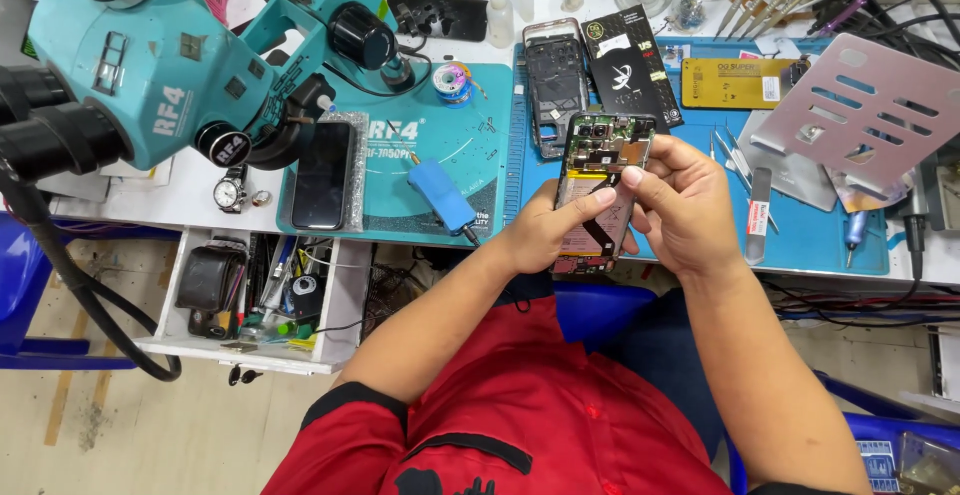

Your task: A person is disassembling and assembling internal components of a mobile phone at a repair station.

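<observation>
The left hand (545,230) is holding the open phone (600,190) from below, its grip wrapped around it. The right hand (680,205) is pinching something small on the phone. They are working over the table (200,190) edge, so the phone could slip and fall. An open drawer (330,345) is sitting close on the left. Farther back, tweezers (730,160) and a microscope (150,65) are crowding the room.

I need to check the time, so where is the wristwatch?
In the head view the wristwatch lies on the left of the bench, under the teal microscope, just left of the black phone.
</observation>
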